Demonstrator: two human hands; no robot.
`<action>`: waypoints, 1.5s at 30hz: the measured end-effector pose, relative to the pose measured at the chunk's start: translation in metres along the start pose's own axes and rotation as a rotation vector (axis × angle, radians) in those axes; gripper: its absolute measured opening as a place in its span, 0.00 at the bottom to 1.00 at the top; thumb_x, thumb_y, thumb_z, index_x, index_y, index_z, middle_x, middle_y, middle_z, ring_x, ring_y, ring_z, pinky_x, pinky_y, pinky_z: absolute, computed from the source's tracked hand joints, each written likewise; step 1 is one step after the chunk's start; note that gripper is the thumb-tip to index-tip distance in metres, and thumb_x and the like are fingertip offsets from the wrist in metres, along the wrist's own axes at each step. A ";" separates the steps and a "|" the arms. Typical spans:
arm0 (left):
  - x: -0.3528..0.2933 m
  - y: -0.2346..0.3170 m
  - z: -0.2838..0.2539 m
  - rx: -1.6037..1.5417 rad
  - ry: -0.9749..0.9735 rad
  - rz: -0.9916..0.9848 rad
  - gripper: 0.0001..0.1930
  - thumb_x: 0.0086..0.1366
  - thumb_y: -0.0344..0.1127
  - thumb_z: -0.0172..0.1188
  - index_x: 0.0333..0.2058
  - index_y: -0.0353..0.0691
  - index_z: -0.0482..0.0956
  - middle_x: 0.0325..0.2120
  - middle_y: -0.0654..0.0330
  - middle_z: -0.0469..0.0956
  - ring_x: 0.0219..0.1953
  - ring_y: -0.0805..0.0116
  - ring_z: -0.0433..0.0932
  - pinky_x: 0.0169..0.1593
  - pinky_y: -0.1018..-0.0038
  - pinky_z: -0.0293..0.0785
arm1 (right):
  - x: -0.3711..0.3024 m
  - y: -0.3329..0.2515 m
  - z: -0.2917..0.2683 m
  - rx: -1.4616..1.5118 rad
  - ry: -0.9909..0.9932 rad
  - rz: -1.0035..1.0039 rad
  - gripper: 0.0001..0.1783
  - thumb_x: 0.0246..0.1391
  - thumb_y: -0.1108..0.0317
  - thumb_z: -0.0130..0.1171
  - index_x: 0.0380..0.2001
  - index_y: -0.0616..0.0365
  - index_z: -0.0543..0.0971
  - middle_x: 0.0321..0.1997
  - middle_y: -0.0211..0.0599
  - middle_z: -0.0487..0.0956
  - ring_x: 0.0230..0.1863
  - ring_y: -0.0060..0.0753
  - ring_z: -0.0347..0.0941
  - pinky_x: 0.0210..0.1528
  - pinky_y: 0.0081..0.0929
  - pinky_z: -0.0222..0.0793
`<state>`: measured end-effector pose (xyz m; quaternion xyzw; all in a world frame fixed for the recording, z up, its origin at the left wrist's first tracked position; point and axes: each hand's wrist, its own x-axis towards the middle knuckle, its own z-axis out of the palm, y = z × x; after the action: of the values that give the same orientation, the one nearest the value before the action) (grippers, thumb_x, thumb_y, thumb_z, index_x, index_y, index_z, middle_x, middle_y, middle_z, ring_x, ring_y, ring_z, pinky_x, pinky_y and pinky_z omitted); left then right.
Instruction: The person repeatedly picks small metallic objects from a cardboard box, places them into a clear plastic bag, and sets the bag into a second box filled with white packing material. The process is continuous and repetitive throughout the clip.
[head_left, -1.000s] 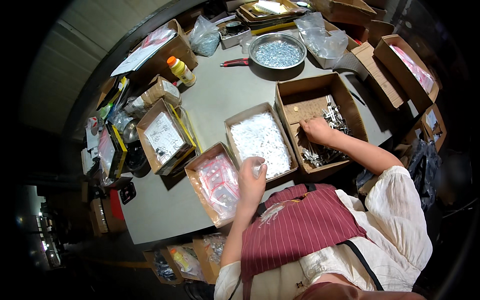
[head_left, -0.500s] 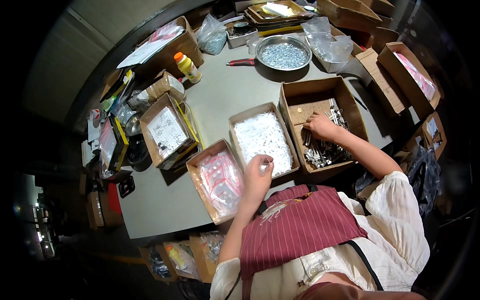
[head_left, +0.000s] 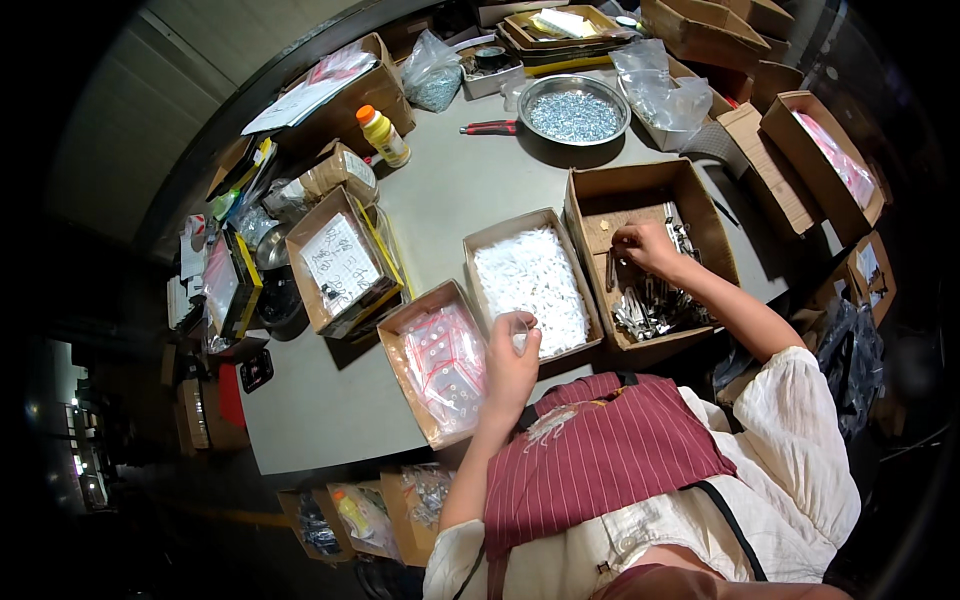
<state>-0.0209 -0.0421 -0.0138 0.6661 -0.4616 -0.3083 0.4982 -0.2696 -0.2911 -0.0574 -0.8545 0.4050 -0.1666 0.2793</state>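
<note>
My right hand (head_left: 645, 248) is over the deep cardboard box (head_left: 588, 300), its fingers pinched on a thin metal piece (head_left: 611, 270) that hangs down. Beneath it, loose narrow metal pieces (head_left: 650, 310) are heaped in the same box. My left hand (head_left: 512, 365) is curled at the near left corner of a shallow box of small white pieces (head_left: 530, 280). Between its thumb and fingers shows something clear, seemingly a small plastic bag (head_left: 521, 335). Close by on the left stands a box of clear bags with red lines (head_left: 440, 365), with small round white parts among them.
A pan of shiny small metal parts (head_left: 572, 108) stands at the far side, its red-black handle pointing left. A yellow bottle with an orange cap (head_left: 384, 136) and a box with a handwritten sheet (head_left: 338, 262) are on the left. More cartons (head_left: 820, 165) line the right edge.
My right hand has lifted slightly from the heap, and a thin metal piece now hangs from its fingers. My left hand has stayed nearly in place, turning a little. The whole view has shifted slightly.
</note>
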 end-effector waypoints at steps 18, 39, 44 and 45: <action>0.013 0.028 0.007 0.071 -0.061 0.079 0.14 0.61 0.32 0.72 0.34 0.34 0.74 0.29 0.51 0.80 0.35 0.54 0.81 0.41 0.63 0.75 | -0.007 -0.133 -0.056 0.191 0.041 -0.189 0.11 0.50 0.63 0.68 0.30 0.61 0.84 0.30 0.39 0.83 0.37 0.42 0.78 0.46 0.39 0.70; 0.037 0.060 -0.041 -0.588 -0.539 -0.177 0.17 0.62 0.26 0.68 0.50 0.31 0.79 0.43 0.62 0.82 0.46 0.74 0.79 0.52 0.75 0.76 | 0.012 -0.216 -0.061 -0.045 -0.314 -0.915 0.14 0.51 0.64 0.68 0.42 0.55 0.85 0.55 0.44 0.80 0.66 0.48 0.68 0.71 0.53 0.55; 0.043 0.076 -0.058 -0.557 -0.201 -0.003 0.13 0.70 0.28 0.62 0.50 0.29 0.83 0.40 0.60 0.85 0.40 0.75 0.82 0.49 0.76 0.78 | 0.019 -0.214 -0.061 0.446 -0.226 -0.472 0.14 0.57 0.67 0.68 0.40 0.66 0.80 0.34 0.45 0.83 0.35 0.39 0.81 0.41 0.32 0.76; 0.044 0.082 -0.060 -0.543 -0.143 0.020 0.13 0.70 0.28 0.62 0.50 0.28 0.83 0.40 0.59 0.85 0.40 0.74 0.82 0.46 0.76 0.79 | 0.019 -0.216 -0.062 0.426 -0.229 -0.414 0.14 0.57 0.67 0.68 0.40 0.67 0.79 0.32 0.43 0.82 0.33 0.34 0.79 0.39 0.30 0.75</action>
<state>0.0227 -0.0658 0.0852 0.4804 -0.4026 -0.4618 0.6276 -0.1601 -0.2153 0.1249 -0.8542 0.1443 -0.2035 0.4561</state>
